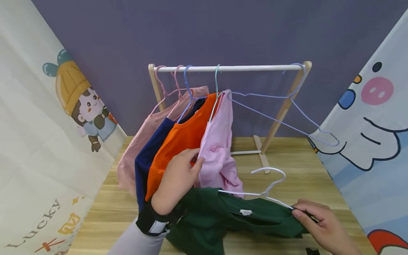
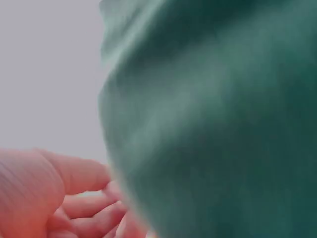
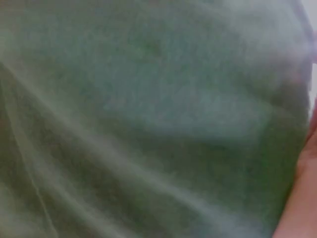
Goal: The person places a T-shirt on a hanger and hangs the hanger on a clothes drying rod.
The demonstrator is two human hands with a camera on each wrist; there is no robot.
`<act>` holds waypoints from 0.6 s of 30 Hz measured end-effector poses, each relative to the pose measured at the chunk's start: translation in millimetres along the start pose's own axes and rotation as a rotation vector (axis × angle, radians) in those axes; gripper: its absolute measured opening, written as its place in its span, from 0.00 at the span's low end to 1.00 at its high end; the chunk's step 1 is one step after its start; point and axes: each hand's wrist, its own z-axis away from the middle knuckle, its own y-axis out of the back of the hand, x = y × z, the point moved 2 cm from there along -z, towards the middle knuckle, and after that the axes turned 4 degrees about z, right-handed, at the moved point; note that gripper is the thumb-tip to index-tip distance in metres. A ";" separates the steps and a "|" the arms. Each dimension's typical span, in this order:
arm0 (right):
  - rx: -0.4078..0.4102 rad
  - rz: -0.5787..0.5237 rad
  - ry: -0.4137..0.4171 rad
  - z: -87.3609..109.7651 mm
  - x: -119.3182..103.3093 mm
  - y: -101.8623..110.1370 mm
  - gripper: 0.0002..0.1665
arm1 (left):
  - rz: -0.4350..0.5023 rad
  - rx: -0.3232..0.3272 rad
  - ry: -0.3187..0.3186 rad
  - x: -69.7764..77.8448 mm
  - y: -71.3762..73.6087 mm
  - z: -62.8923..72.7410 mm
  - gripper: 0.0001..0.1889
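Observation:
A dark green shirt (image 1: 204,216) hangs over the wooden surface with a white clothes hanger (image 1: 266,191) in its neck opening, hook up. My right hand (image 1: 325,223) pinches the shirt's shoulder together with the hanger's right arm. Further left, my left hand (image 1: 178,173) is beside a light pink shirt (image 1: 220,141) on the rack, thumb and forefinger apart at its edge. Whether they touch that shirt I cannot tell. Green cloth (image 2: 213,124) fills most of the left wrist view and hides some fingertips. Blurred green cloth (image 3: 148,99) also covers most of the right wrist view.
The clothes rack (image 1: 248,68) has a white bar and wooden legs. An orange shirt (image 1: 181,138), a navy shirt (image 1: 148,152) and a dusty pink garment (image 1: 137,148) hang on its left. A bare lavender hanger (image 1: 271,124) hangs at the right end.

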 end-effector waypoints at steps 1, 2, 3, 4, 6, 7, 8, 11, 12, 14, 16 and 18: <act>0.008 0.013 -0.002 1.4 1.0 1.6 0.26 | -0.016 0.036 -0.006 -2.8 1.3 -1.1 0.15; 0.014 0.020 -0.010 2.5 1.5 3.3 0.26 | -0.022 0.069 -0.009 -5.6 3.1 -2.7 0.14; 0.018 0.025 -0.020 3.5 2.0 4.8 0.25 | -0.028 0.100 -0.010 -9.0 4.4 -4.9 0.14; 0.016 0.024 -0.030 4.2 2.7 6.5 0.25 | -0.024 0.126 -0.011 -12.3 5.9 -7.3 0.14; 0.014 0.013 -0.057 5.2 4.3 9.6 0.23 | -0.018 0.164 -0.014 -18.7 7.7 -12.5 0.13; 0.013 0.006 -0.068 5.6 5.3 10.8 0.23 | -0.013 0.177 -0.016 -21.5 8.4 -14.8 0.12; 0.013 -0.003 -0.081 6.2 6.6 11.9 0.22 | -0.015 0.189 -0.019 -23.9 9.1 -16.7 0.12; 0.024 -0.031 -0.106 9.6 13.4 14.7 0.20 | -0.050 0.221 -0.030 -30.5 10.0 -19.9 0.11; 0.032 -0.027 -0.125 11.0 16.0 15.5 0.19 | -0.060 0.230 -0.031 -31.9 10.8 -20.1 0.10; 0.040 -0.037 -0.179 14.1 21.9 17.6 0.17 | -0.075 0.239 -0.028 -33.9 13.1 -20.3 0.10; 0.048 -0.036 -0.261 17.2 27.9 21.4 0.14 | -0.080 0.242 -0.020 -35.5 15.5 -20.2 0.10; 0.067 -0.015 -0.363 18.8 33.1 27.2 0.12 | -0.083 0.245 -0.020 -36.6 17.7 -20.3 0.10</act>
